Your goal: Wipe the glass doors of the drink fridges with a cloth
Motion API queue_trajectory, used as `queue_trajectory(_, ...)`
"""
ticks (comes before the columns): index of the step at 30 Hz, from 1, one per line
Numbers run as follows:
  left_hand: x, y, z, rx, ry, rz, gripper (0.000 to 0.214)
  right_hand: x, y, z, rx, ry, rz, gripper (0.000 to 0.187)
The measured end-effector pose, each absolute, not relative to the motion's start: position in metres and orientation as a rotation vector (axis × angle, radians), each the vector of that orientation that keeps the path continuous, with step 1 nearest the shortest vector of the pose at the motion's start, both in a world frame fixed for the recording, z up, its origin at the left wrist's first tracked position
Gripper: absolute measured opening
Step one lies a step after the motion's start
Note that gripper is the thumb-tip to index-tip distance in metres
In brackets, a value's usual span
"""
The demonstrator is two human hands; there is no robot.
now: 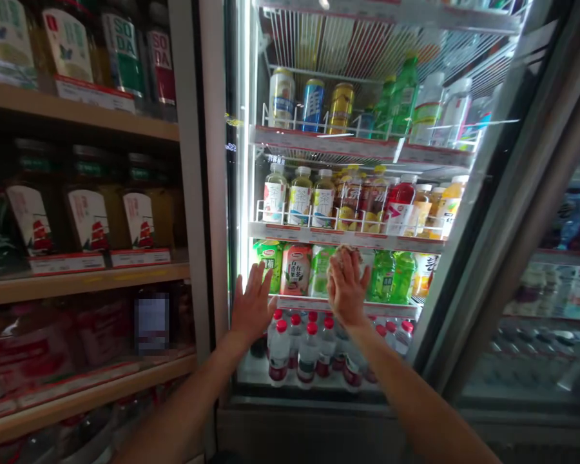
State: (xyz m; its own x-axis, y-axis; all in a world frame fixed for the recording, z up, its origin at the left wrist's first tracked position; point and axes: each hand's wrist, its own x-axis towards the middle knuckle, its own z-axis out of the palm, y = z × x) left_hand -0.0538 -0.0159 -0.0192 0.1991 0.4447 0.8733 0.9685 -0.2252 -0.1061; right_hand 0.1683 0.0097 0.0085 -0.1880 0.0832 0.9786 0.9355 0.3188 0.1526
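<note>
Before me is a lit drinks fridge with a glass door (319, 403). My right hand (348, 290) presses a crumpled, light brownish cloth (347, 252) against the glass, fingers bent over it, in front of the green drink bottles. Most of the cloth is hidden under the fingers. To the left, my left hand (254, 303) is raised with fingers spread, near the door's left side, before a green drink pack (272, 263); it holds nothing. Whether its palm touches the glass cannot be made out.
Bottles and cans stand on white wire shelves (348, 232) inside the fridge, with red-capped water bottles (309, 354) at the bottom. On the left is a wooden shelf unit (77, 283) with large bottles. A dark metal door frame (502, 258) slants on the right.
</note>
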Motion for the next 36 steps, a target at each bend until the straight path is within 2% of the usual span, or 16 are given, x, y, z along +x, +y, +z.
queue_trajectory(5,-0.027,-0.013,-0.018,-1.745,-1.335,-1.000,0.054,0.173,0.006,0.003,-0.903,-1.787,-1.090,0.043)
queue_trajectory(11,-0.020,-0.018,-0.017,-1.807,-1.431,-1.003,0.056,0.219,0.008,-0.002,-1.090,-1.458,-0.995,0.047)
queue_trajectory(17,-0.016,-0.021,-0.015,-1.800,-1.487,-1.015,0.056,0.215,0.000,-0.024,-0.947,-1.817,-1.077,0.043)
queue_trajectory(24,-0.007,-0.020,-0.021,-1.793,-1.511,-1.073,0.058,0.306,0.011,-0.023,-1.193,-1.329,-0.995,0.048)
queue_trajectory(32,0.001,-0.022,-0.020,-1.782,-1.603,-1.075,0.061,0.300,0.009,-0.032,-1.116,-1.561,-1.052,0.042)
queue_trajectory(36,-0.001,-0.023,-0.020,-1.787,-1.603,-1.047,0.061,0.343,0.013,-0.025,-1.337,-1.214,-0.876,0.047)
